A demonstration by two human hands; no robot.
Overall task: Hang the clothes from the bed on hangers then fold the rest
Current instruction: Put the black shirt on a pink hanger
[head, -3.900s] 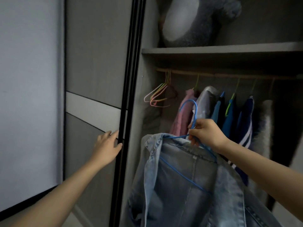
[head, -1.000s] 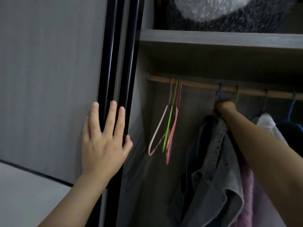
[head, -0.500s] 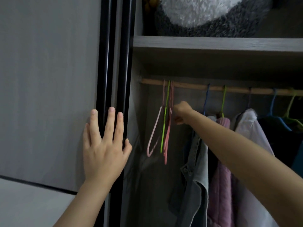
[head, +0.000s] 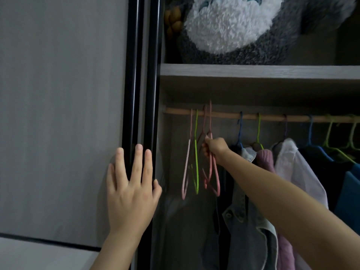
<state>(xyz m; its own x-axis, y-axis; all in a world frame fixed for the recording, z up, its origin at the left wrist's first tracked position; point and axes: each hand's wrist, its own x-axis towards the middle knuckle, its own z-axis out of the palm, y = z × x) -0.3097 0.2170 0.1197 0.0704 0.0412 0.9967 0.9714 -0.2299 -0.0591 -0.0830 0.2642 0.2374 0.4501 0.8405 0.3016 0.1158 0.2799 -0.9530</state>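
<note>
The left hand [head: 132,184], at 7 o'clock in the view, lies flat with its fingers straight and spread. It rests on the dark edge of the sliding door [head: 58,114]. The right hand [head: 214,150], near the centre, has its fingers curled round the neck of a salmon-pink hanger [head: 214,178]. The top of that hanger's hook shows above the wooden rail [head: 272,118].

At 9 o'clock of the right hand, a green hanger [head: 196,162] and a pale pink hanger [head: 186,168] hang bare on the rail. At 4 o'clock of it hangs the denim jacket [head: 251,230], on a blue hanger [head: 240,129] hooked over the rail and partly behind the forearm. Toward 3 o'clock follow a mauve sweater [head: 265,158], a white shirt [head: 298,164] and dark clothes [head: 321,162]. At 12 o'clock a shelf [head: 253,72] carries a grey-and-white plush toy [head: 233,26].
</note>
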